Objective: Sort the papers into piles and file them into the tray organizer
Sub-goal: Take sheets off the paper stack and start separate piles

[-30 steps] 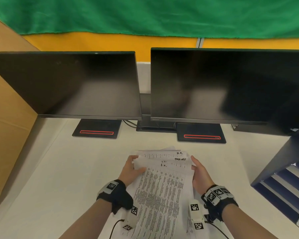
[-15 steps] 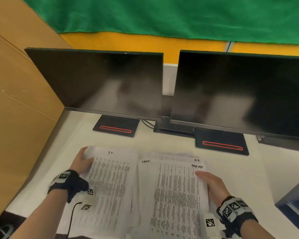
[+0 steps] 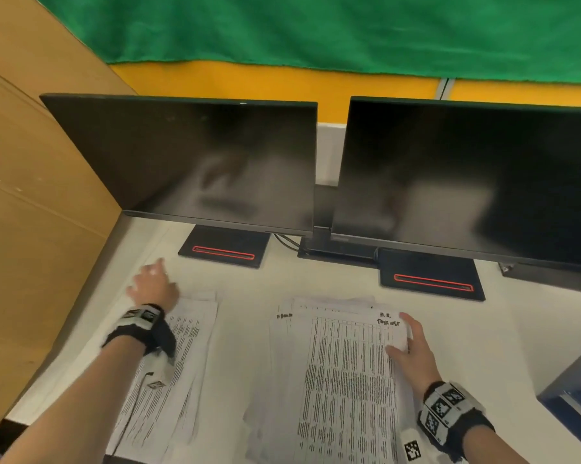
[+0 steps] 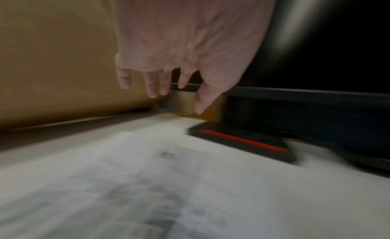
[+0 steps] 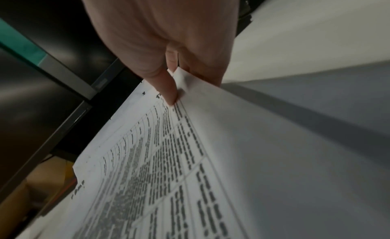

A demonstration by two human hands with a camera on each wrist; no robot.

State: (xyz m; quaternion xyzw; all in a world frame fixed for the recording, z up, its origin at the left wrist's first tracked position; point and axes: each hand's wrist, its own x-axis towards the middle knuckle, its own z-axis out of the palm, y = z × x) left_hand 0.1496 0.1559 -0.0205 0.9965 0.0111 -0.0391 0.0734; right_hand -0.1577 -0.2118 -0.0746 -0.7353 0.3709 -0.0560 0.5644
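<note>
Two piles of printed papers lie on the white table. The left pile [image 3: 185,356] lies partly under my left forearm. My left hand [image 3: 148,276] hovers just past that pile's far edge with its fingers spread, holding nothing; in the left wrist view the left hand [image 4: 175,99] hangs above the blurred left pile [image 4: 147,184]. The right pile [image 3: 342,380] has handwritten labels at its top. My right hand [image 3: 401,334] pinches the right edge of its top sheet [image 5: 168,159]; in the right wrist view the right hand [image 5: 179,87] has the thumb on top and the fingers beneath. The dark blue tray organizer [image 3: 570,386] shows only at the right edge.
Two dark monitors [image 3: 198,162] [image 3: 466,182] stand at the back, their bases [image 3: 224,251] [image 3: 431,279] marked with red stripes, and cables run between them. A wooden partition [image 3: 31,229] walls off the left side. The table's front edge runs under my forearms.
My left hand carried a sheet from the shared stack to the left, laid it down, let go and lifted forward. My right hand stayed at the right pile's edge.
</note>
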